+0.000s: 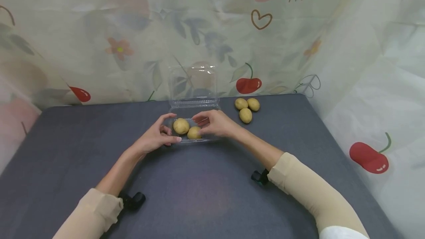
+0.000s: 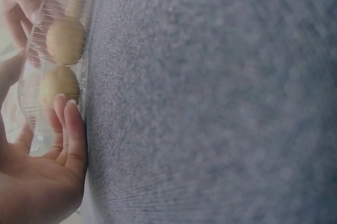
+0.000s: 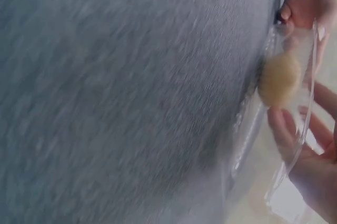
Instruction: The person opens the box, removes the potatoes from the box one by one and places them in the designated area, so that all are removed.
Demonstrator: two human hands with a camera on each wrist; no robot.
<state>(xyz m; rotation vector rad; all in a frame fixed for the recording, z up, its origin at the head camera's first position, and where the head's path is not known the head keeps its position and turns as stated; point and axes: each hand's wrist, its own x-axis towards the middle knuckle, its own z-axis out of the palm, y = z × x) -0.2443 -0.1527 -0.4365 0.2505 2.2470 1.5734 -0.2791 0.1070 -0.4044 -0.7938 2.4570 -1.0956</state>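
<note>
A clear plastic clamshell container point(image 1: 206, 139) sits on the table with its lid point(image 1: 192, 82) raised at the back. Inside it lie two potatoes, one at the left point(image 1: 181, 126) and one near the front wall point(image 1: 194, 133). My left hand point(image 1: 156, 134) holds the container's left end, thumb at the front and fingers along the side. Over the container's right part is my right hand point(image 1: 216, 123), fingers and thumb spread apart. Its thumb point(image 3: 281, 132) is close beside a potato point(image 3: 279, 79); whether they touch, I cannot tell.
Three more potatoes point(image 1: 245, 115) are grouped to the right of the container, near the table's back edge. The grey table point(image 1: 199, 194) ends at a patterned curtain point(image 1: 139, 28) behind. A thin looped wire or cord point(image 1: 308, 85) shows at the back right corner.
</note>
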